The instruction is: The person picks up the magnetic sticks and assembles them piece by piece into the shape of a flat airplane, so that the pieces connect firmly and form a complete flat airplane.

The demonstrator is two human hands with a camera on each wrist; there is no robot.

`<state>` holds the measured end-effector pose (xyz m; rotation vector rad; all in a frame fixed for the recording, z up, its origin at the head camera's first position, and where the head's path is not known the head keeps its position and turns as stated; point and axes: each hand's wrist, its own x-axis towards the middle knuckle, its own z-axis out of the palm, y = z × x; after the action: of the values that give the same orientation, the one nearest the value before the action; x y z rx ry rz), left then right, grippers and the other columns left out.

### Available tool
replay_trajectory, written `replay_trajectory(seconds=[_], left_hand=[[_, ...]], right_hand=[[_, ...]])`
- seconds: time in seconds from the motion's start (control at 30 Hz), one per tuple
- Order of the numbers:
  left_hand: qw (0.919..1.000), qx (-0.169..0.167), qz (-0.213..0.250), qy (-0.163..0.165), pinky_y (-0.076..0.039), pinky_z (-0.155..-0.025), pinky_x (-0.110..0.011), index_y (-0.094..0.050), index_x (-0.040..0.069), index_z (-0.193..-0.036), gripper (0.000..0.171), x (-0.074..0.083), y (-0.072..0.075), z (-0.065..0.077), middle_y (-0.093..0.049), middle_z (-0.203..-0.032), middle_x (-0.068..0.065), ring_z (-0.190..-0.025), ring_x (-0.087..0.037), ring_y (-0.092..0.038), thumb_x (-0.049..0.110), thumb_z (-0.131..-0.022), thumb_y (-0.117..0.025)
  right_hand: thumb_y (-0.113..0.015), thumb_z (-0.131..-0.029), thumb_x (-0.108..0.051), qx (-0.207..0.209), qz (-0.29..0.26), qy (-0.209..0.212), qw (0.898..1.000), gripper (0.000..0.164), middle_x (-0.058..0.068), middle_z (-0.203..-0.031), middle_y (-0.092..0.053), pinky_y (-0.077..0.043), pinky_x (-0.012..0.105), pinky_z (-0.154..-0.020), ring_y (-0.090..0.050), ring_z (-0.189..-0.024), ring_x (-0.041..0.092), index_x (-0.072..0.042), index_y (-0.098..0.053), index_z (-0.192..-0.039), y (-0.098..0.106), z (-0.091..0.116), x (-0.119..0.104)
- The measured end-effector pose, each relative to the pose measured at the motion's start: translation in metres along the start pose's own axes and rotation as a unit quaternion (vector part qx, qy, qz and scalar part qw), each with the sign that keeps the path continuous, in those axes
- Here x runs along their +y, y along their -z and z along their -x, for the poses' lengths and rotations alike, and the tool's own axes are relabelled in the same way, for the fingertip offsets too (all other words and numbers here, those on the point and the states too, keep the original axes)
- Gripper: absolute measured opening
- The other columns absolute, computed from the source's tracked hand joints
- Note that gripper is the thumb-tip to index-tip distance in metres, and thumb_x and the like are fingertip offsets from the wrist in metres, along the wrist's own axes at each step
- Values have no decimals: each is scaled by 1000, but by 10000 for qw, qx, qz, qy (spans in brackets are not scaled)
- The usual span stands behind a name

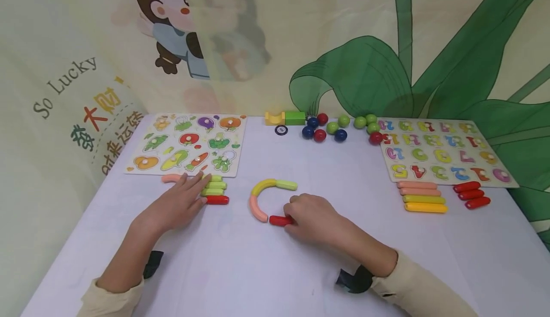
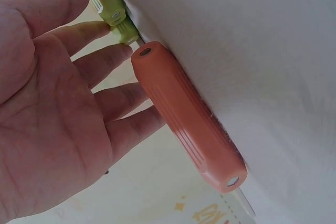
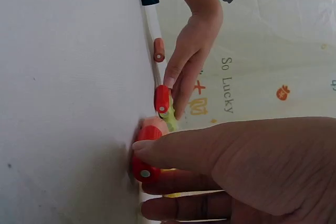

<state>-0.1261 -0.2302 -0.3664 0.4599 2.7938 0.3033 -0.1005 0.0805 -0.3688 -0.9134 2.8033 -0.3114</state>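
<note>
My right hand point(image 1: 315, 217) pinches a red magnetic stick point(image 1: 279, 220) between thumb and fingers, flat on the table. Its left end is close to a curved pink stick point(image 1: 257, 209). That pink piece meets a curved yellow stick point(image 1: 263, 184), which runs on into a light green stick point(image 1: 286, 184), forming an open arc. My left hand point(image 1: 175, 208) has its fingers extended over a row of light green sticks point(image 1: 213, 185); the thumb touches another red stick point(image 1: 217, 200). Beside its fingers lies a curved pink stick point(image 1: 171, 178), seen large in the left wrist view.
A vegetable puzzle board point(image 1: 185, 145) lies back left, a number puzzle board point(image 1: 447, 152) back right. Between them are a green block point(image 1: 294, 118), a yellow block point(image 1: 275, 118), a round disc point(image 1: 281, 130) and several coloured balls point(image 1: 340, 135). Pink-yellow sticks point(image 1: 418, 192) and red sticks point(image 1: 471, 195) lie right.
</note>
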Motion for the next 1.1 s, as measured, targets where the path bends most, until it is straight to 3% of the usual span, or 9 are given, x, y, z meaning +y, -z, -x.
replay_trajectory(seconds=[0.2, 0.33, 0.43, 0.6, 0.73, 0.9, 1.0, 1.1], left_hand=[[10000, 37, -54, -24, -27, -94, -59, -23, 15, -144, 65, 1, 0, 0, -19, -147, -15, -131, -44, -9, 32, -89, -54], [9991, 235, -225, -259, -27, -95, -58, -25, 12, -143, 66, 10, 0, 0, -20, -147, -14, -131, -43, -12, 31, -88, -56], [9969, 386, -194, -652, -26, -98, -55, -27, 13, -143, 67, 27, -1, 1, -21, -147, -11, -132, -39, -14, 33, -87, -58], [9919, 130, -136, -1257, -24, -102, -49, -23, 20, -144, 69, 65, -5, -3, -19, -148, -1, -134, -30, -13, 43, -87, -54], [9883, 51, -252, -1501, -24, -103, -45, -25, 19, -144, 69, 85, -10, -13, -21, -148, 0, -134, -28, -16, 48, -87, -52], [9894, -92, -470, -1372, -28, -101, -44, -24, 18, -144, 72, 93, -14, -22, -20, -148, -1, -133, -28, -19, 49, -86, -52], [9895, -162, -546, -1331, -29, -101, -42, -23, 19, -144, 72, 94, -17, -24, -20, -148, 1, -133, -26, -20, 50, -86, -51], [9889, -177, -528, -1381, -29, -101, -42, -23, 19, -144, 72, 93, -19, -25, -19, -149, 1, -133, -26, -21, 51, -86, -50]], right_hand=[[-76, -72, -28, 131, -201, 121, 9996, 20, -8, -63, -46, -38, 19, -50, -44, -57, 8, -16, -66, -85, -6, -3, -3], [-76, -73, -26, 117, -290, 131, 9994, 21, -9, -66, -47, -39, 19, -52, -45, -58, 7, -16, -68, -89, -6, -3, -3], [-76, -73, -25, 43, -322, 114, 9994, 21, -8, -68, -48, -40, 19, -54, -46, -61, 7, -17, -68, -90, -5, -3, -1], [-76, -72, -26, -69, -458, 183, 9988, 21, -9, -70, -51, -41, 19, -56, -46, -62, 6, -19, -69, -91, -2, -5, 5], [-75, -74, -30, -121, -652, 178, 9976, 21, -10, -70, -52, -42, 21, -56, -47, -61, 6, -20, -70, -92, 1, -6, 11], [-70, -77, -36, -17, -1098, -400, 9931, 27, -11, -78, -58, -44, 23, -63, -52, -71, 8, -18, -70, -97, 16, -15, 37], [-68, -80, -32, 461, -1323, -963, 9854, 25, -7, -82, -59, -45, 25, -64, -52, -75, 12, -15, -69, -99, 27, -26, 68], [-66, -82, -25, 1212, -1352, -1432, 9729, 24, 2, -89, -60, -46, 30, -63, -53, -75, 17, -11, -67, -102, 33, -38, 100]])
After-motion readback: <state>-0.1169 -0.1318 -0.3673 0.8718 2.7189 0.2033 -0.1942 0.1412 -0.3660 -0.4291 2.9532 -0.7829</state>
